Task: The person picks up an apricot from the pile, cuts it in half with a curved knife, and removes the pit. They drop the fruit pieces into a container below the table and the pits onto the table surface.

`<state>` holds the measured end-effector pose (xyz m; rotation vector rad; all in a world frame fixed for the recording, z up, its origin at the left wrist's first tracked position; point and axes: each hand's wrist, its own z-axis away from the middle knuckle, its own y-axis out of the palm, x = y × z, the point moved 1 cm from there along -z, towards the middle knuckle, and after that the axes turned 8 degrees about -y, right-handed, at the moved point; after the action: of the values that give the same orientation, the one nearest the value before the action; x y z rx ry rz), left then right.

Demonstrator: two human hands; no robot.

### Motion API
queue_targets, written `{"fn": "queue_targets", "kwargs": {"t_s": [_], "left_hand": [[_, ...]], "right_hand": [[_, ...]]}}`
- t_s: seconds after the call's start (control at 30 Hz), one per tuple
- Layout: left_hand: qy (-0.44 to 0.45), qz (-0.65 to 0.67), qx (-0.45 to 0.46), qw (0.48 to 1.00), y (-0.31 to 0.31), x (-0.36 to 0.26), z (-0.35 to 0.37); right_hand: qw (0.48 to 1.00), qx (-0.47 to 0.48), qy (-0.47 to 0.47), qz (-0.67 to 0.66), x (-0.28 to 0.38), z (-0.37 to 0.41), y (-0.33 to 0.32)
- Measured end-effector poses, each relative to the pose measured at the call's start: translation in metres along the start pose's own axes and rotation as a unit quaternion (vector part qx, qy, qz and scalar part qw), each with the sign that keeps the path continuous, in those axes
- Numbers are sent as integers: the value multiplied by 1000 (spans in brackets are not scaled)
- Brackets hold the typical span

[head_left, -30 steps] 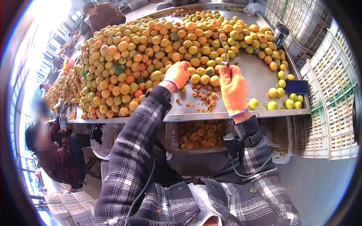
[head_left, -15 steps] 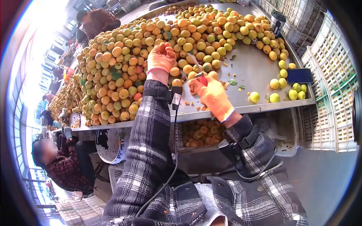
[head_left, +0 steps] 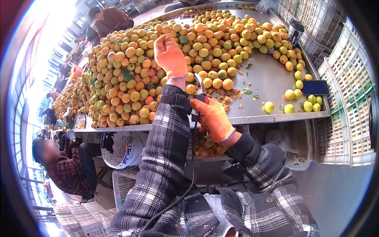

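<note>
Orange knit gloves (head_left: 167, 47) on my left hand (head_left: 170, 55) and right hand (head_left: 213, 118), with a thin blue-purple band at each cuff. Sleeves (head_left: 166, 150): dark grey-and-white plaid flannel. Black strap (head_left: 178, 100) with a small black unit on each wrist. Black cable (head_left: 193, 158) runs along the left sleeve.

Bright daylight everywhere, burning out to white at the upper left. Glints dully off the steel table (head_left: 268, 79); leaves only short, soft shadows under the apricots (head_left: 130, 79). Looks sharp at centre, on the orange-gloved left hand (head_left: 170, 55). Bows strongly toward the rim, fisheye-fashion, softening there, with black corners.
</note>
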<state>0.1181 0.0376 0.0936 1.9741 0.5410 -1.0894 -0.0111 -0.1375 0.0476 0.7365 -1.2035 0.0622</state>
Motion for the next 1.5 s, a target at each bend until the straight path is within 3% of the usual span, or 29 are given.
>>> {"fn": "queue_targets", "kwargs": {"t_s": [0.07, 0.13, 0.2, 0.27, 0.37, 0.53, 0.57, 0.6, 0.67, 0.7, 0.73, 0.77, 0.8, 0.87, 0.93, 0.97, 1.0, 1.07, 1.1, 1.17, 1.27, 1.3, 1.33, 1.4, 1.43, 1.47, 1.5], "left_hand": [[184, -198, 21, 962, 7, -5, 11], [227, -239, 33, 943, 11, -10, 16], [377, -280, 69, 880, 16, -14, 25], [388, -284, 101, 871, 20, -18, 32], [458, -380, 169, 786, 24, -22, 39], [468, -376, 157, 784, 17, -15, 34], [300, -275, 138, 903, 13, -10, 29], [117, -158, 114, 974, 5, 0, 22], [-131, 6, 42, 990, -18, 18, 1], [-236, 0, -22, 971, -31, 31, -5], [-339, -23, -21, 940, -51, 55, -15], [-359, -83, 28, 929, -67, 76, -18], [-338, -85, 5, 937, -64, 73, -3], [-274, -151, 41, 949, -73, 105, 1], [-157, -307, 153, 926, -64, 114, 13], [-93, -396, 240, 881, -63, 117, 19], [-68, -512, 309, 799, -55, 119, 20], [36, -662, 371, 650, -36, 95, 35], [35, -660, 373, 651, -30, 94, 37], [5, -721, 369, 587, -21, 93, 38], [-51, -720, 382, 577, -21, 102, 35], [-137, -718, 365, 577, -18, 96, 38], [-137, -717, 366, 577, -21, 95, 39], [-151, -637, 368, 660, -32, 88, 35], [-209, -568, 334, 723, -39, 85, 35], [-362, -378, 284, 804, -45, 83, 39], [-420, -238, 277, 831, -52, 82, 38]], "right_hand": [[998, -45, -9, 31, 4, 2, 3], [998, -59, -17, 31, 7, 5, 4], [997, -74, -23, 30, 8, 8, 3], [995, -75, -41, 43, 10, 10, 2], [997, -68, -40, 17, 13, 14, 4], [997, -66, -27, 12, -2, 13, 0], [998, -70, -11, 1, -2, 11, -1], [997, -72, -14, 1, 1, 9, -5], [990, -132, -52, -28, 9, 2, -19], [985, -144, -92, -27, 12, -2, -29], [982, -144, -113, -41, 14, -8, -39], [979, -152, -124, -48, 22, -8, -42], [976, -160, -137, -54, 32, -7, -46], [973, -162, -153, -57, 39, -12, -55], [972, -159, -165, -48, 46, -12, -56], [972, -159, -168, -23, 44, -14, -60], [972, -161, -169, -19, 45, -14, -60], [966, -166, -189, 66, 47, -13, -61], [961, -157, -209, 86, 47, -13, -62], [962, -158, -194, 109, 50, -12, -63], [958, -153, -188, 153, 51, -14, -65], [954, -150, -196, 172, 51, -15, -66], [954, -151, -196, 172, 48, -15, -67], [933, -172, -205, 240, 46, -18, -69], [922, -190, -197, 275, 47, -18, -69], [922, -190, -198, 274, 45, -18, -69], [915, -203, -203, 284, 42, -20, -70]]}}
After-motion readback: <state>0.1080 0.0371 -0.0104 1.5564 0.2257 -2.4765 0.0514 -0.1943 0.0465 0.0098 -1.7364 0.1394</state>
